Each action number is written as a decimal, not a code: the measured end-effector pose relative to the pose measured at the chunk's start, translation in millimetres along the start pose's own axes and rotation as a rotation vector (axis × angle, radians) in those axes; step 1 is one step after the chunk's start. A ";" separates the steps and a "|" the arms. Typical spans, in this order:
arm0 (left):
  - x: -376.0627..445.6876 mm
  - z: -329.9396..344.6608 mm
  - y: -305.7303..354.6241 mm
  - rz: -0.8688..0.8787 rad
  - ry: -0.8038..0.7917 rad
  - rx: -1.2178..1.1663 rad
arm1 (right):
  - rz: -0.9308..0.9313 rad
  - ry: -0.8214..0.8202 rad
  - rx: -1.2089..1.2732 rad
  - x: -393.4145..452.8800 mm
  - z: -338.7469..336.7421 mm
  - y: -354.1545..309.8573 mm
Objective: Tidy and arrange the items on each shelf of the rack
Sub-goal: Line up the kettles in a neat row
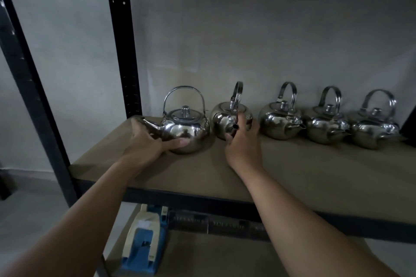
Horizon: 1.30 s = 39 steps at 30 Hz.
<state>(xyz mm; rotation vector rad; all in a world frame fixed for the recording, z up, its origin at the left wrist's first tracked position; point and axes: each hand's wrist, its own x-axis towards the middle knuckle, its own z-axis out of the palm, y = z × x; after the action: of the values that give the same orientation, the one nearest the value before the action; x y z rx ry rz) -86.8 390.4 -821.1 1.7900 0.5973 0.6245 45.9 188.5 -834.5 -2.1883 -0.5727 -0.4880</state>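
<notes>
Lining kettles [279,122] on brown shelf [292,168], grey wall [247,40]

five kettles [186,128], all shiny silver steel with mirror-like reflections. shelf [292,168] board is plain tan-brown, rack frame [121,40] black, wall [247,29] pale grey. blue and cream box [144,243] on the lower shelf.

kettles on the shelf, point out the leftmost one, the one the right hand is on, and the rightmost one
leftmost kettle [186,129], head view, front of its body
second kettle [221,119], head view, left of its body
rightmost kettle [371,134], head view, front of its body
</notes>
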 end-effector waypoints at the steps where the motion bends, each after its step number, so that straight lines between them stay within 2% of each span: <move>1: -0.9 3.1 4.9 0.016 0.044 0.006 | 0.009 0.001 -0.020 3.7 0.6 1.2; 4: 2.9 11.4 16.0 0.058 0.140 0.039 | 0.030 0.004 -0.057 12.3 3.7 3.6; 11: 19.7 28.5 23.8 0.039 0.318 -0.014 | 0.084 0.033 -0.094 20.6 11.7 9.1; 16: 18.2 44.2 27.8 0.078 0.391 -0.092 | 0.112 0.015 -0.090 25.4 12.3 11.0; 23: 33.8 45.4 19.2 0.044 0.484 -0.075 | 0.025 -0.018 -0.205 24.6 20.5 7.1; 35: 49.8 44.2 9.2 0.143 0.347 0.045 | -0.037 -0.015 -0.253 27.9 27.5 3.9; 39: 50.6 45.9 9.0 0.149 0.352 0.061 | -0.038 -0.012 -0.252 27.6 28.6 4.5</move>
<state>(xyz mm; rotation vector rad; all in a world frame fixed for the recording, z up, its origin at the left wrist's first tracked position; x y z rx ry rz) -18.0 389.9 -818.5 1.8049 0.7290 1.0473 75.5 214.9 -840.2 -2.4235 -0.5862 -0.5941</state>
